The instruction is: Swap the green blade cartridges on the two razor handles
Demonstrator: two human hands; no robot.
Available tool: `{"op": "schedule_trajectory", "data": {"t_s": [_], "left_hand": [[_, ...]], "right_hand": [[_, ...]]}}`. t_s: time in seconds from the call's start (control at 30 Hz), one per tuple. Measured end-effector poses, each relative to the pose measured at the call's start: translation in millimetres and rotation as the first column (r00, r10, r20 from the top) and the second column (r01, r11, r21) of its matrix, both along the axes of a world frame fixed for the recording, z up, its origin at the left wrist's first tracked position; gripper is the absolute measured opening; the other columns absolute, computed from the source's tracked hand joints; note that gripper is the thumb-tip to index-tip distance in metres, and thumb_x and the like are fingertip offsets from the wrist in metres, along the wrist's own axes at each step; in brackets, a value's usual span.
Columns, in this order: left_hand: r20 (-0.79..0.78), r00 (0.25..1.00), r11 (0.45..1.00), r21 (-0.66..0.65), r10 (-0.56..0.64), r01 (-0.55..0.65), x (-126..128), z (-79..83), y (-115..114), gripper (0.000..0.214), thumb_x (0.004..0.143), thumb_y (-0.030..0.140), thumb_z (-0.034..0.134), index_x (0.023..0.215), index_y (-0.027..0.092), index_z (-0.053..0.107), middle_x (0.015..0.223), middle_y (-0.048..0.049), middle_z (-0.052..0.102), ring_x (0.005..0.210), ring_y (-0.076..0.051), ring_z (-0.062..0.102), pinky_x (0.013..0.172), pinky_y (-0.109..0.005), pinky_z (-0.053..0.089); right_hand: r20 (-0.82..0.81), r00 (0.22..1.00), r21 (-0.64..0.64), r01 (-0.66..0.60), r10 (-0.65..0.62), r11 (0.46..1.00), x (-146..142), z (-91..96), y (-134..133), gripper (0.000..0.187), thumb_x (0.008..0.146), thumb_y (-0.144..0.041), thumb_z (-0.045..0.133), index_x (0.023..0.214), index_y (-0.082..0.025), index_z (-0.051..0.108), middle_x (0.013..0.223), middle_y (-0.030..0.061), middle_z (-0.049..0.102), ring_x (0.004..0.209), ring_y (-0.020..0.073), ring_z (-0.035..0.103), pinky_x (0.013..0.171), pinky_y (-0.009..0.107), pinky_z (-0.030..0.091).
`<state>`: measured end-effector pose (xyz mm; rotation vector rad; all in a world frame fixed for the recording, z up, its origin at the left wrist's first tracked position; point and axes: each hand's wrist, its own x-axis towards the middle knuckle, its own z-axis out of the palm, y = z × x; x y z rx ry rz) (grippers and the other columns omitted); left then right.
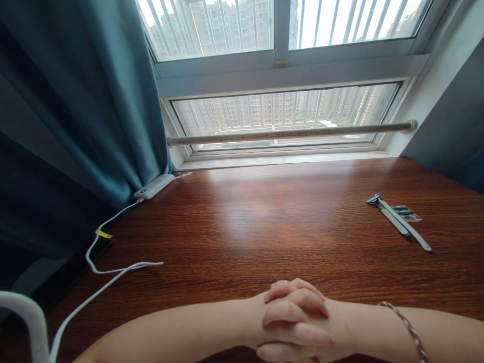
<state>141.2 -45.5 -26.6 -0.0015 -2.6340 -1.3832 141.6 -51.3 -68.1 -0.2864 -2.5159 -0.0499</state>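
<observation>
My left hand (302,334) and my right hand (283,313) are clasped together at the bottom middle, fingers interlaced. No object shows between them; the palms are hidden. Both forearms rest along the near part of a dark wood-grain table (242,217). A braided bracelet (406,325) circles my right wrist. Farther off to the right lies a razor (391,217) with a teal head and a pale grey handle. A slim whitish stick (410,229) lies against it. Beside them is a small clear packet (407,213) with teal pieces inside.
At the left, a white power strip or adapter (155,187) touches the blue curtain (124,111). From it a white cable (94,262) loops across the table's left side. A thick white curved tube (26,302) stands at lower left. A rail (287,135) crosses the window behind.
</observation>
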Motion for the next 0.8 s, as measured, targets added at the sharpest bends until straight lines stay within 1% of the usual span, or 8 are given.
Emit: {"op": "schedule_trajectory", "data": {"t_s": [0.1,0.23,0.3,0.43,0.5,0.57,0.67,0.8], "left_hand": [[0.094,0.99,0.995,0.011,-0.101,0.101,1.8,-5.2,-2.9,0.026,0.077,0.037,0.048,0.1,0.036,0.061,0.077,-0.0039,0.05,0.076,-0.021,0.056,0.037,-0.02,0.044],[0.162,0.972,0.985,0.046,-0.172,0.167,1.3,-21.6,-6.0,0.029,0.078,0.039,0.047,0.104,0.036,0.059,0.069,-0.0024,0.049,0.065,-0.019,0.055,0.039,-0.024,0.045],[0.182,0.954,0.97,0.084,-0.238,0.226,-4.4,-32.0,-10.8,0.029,0.077,0.041,0.049,0.102,0.035,0.06,0.066,-0.0016,0.048,0.061,-0.018,0.054,0.04,-0.025,0.044],[0.233,0.845,0.872,0.225,-0.48,0.434,-23.8,-51.8,-25.1,0.028,0.074,0.045,0.051,0.098,0.036,0.063,0.057,0.0012,0.045,0.049,-0.014,0.049,0.038,-0.024,0.041],[0.218,0.809,0.832,0.255,-0.546,0.493,-32.3,-58.3,-30.7,0.026,0.075,0.045,0.051,0.096,0.035,0.063,0.054,0.0024,0.042,0.043,-0.012,0.045,0.035,-0.022,0.038],[0.173,0.8,0.811,0.255,-0.574,0.527,-38.2,-61.5,-33.8,0.024,0.076,0.043,0.05,0.095,0.035,0.064,0.051,0.0035,0.038,0.038,-0.009,0.038,0.031,-0.02,0.033],[0.123,0.796,0.798,0.222,-0.593,0.56,-44.1,-61.2,-35.3,0.022,0.077,0.04,0.05,0.093,0.034,0.064,0.049,0.0046,0.033,0.033,-0.006,0.029,0.026,-0.018,0.025],[0.174,0.756,0.774,0.196,-0.632,0.602,-56.5,-59.5,-38.5,0.025,0.08,0.042,0.046,0.096,0.035,0.063,0.048,0.0048,0.031,0.031,-0.006,0.024,0.024,-0.019,0.021]], "right_hand": [[0.014,1.0,-0.009,0.018,-0.018,1.0,0.4,0.6,1.0,0.041,0.045,-0.038,0.079,0.084,-0.039,0.066,0.114,-0.0098,0.05,0.109,0.0181,0.043,0.084,0.029,0.049],[-0.007,1.0,-0.006,0.002,-0.002,1.0,0.4,3.7,1.3,0.038,0.047,-0.039,0.078,0.083,-0.038,0.065,0.117,-0.0109,0.047,0.11,0.019,0.042,0.086,0.03,0.048],[-0.027,0.999,-0.024,0.018,-0.019,1.0,0.3,3.2,0.5,0.039,0.046,-0.038,0.079,0.083,-0.038,0.064,0.114,-0.0092,0.049,0.109,0.0192,0.043,0.084,0.029,0.049],[-0.028,0.998,-0.057,0.059,-0.061,0.997,-0.5,-0.8,-1.7,0.043,0.045,-0.038,0.079,0.085,-0.037,0.062,0.108,-0.0079,0.051,0.108,0.019,0.043,0.082,0.027,0.049],[-0.032,0.997,-0.042,0.065,-0.067,0.997,-1.0,-2.3,-2.3,0.04,0.048,-0.042,0.077,0.085,-0.038,0.062,0.109,-0.0099,0.051,0.109,0.0183,0.043,0.084,0.027,0.048],[-0.023,0.996,-0.039,0.083,-0.084,0.996,-1.1,-1.6,-2.2,0.04,0.05,-0.043,0.075,0.087,-0.039,0.061,0.109,-0.011,0.051,0.11,0.0191,0.041,0.084,0.028,0.049],[-0.005,0.998,-0.046,0.057,-0.057,0.997,0.2,4.3,-1.1,0.042,0.05,-0.041,0.076,0.089,-0.041,0.061,0.113,-0.0118,0.05,0.111,0.0193,0.042,0.083,0.028,0.05],[-0.01,0.999,-0.067,0.03,-0.031,0.997,1.6,9.9,-0.6,0.04,0.05,-0.037,0.078,0.087,-0.038,0.063,0.114,-0.0102,0.051,0.109,0.0179,0.045,0.085,0.028,0.049]]}}
